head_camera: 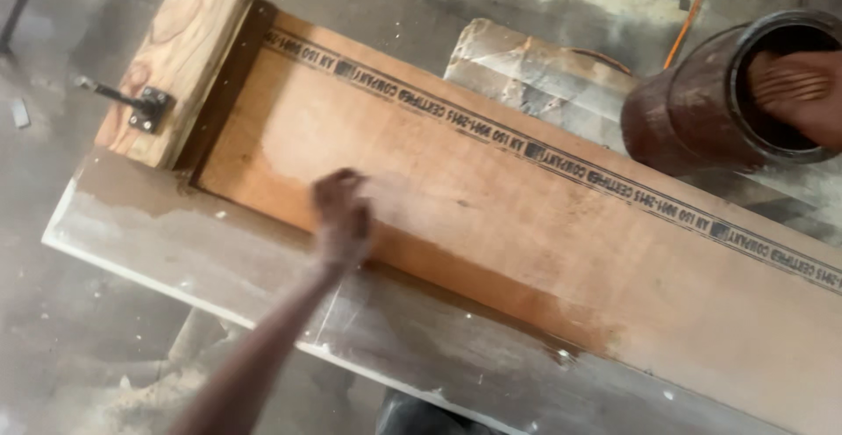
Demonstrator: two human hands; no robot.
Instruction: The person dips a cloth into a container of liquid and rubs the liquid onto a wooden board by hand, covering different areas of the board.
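Note:
My left hand point(343, 217) rests on a long orange-brown plywood board point(526, 224). Its fingers are bunched together and blurred, and nothing shows in them. The arm comes in from the lower left. A paler, shiny patch lies on the board around and to the left of the hand. At the upper right my right hand point(800, 93) has its fingers inside the mouth of a tilted, rusty-brown round can point(688, 110), gripping it by the rim. What the can holds is hidden.
A grey, smeared board point(219, 251) lies under the plywood, along its near edge. A pale timber block point(189, 40) with a black metal latch point(145, 106) stands at the far left end. A folded, dusty sheet point(535, 71) lies behind, on a dusty concrete floor.

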